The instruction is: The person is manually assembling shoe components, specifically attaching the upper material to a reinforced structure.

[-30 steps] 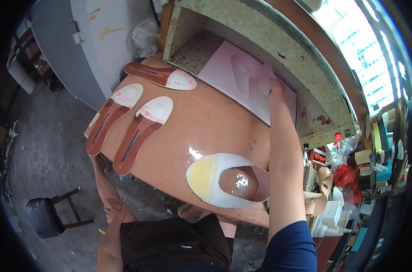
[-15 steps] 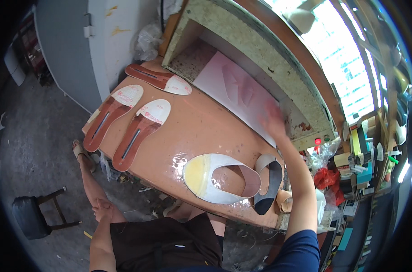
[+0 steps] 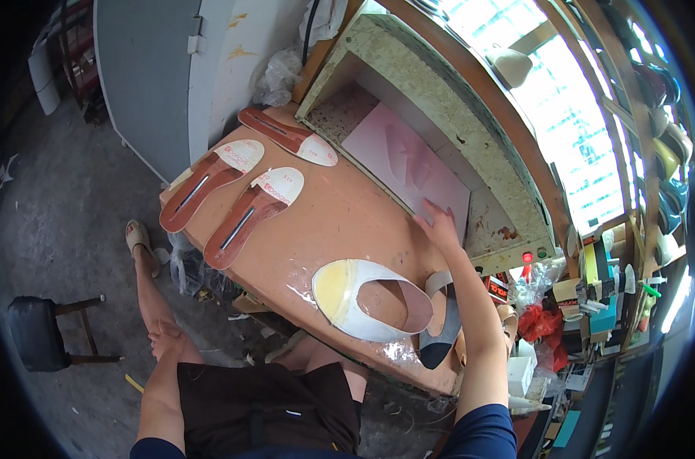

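Observation:
My right hand (image 3: 438,223) reaches over the table to the near edge of a pale pink sheet (image 3: 416,157), its fingers stretched out and nothing held in them. The sheet lies inside a low, open-fronted box (image 3: 512,251), and darker pink shapes show on it. My left hand (image 3: 166,340) rests over my knee, its fingers spread along the skin. Nearer than the right hand lies a white shoe upper (image 3: 349,325) with a yellow toe, a wide opening in its middle. Beside it sits a dark grey and beige shoe piece (image 3: 439,340), partly behind my right forearm.
Three brown insoles with white fronts, one of them the middle insole (image 3: 244,218), lie at the table's left. A black stool (image 3: 37,333) stands on the floor. Red and green buttons are on the box. Cluttered shelves with a red bag (image 3: 543,325) fill the right.
My right hand has drawn back toward me and left, from over the sheet to its near edge. The view has shifted a little; my left hand stays on my knee.

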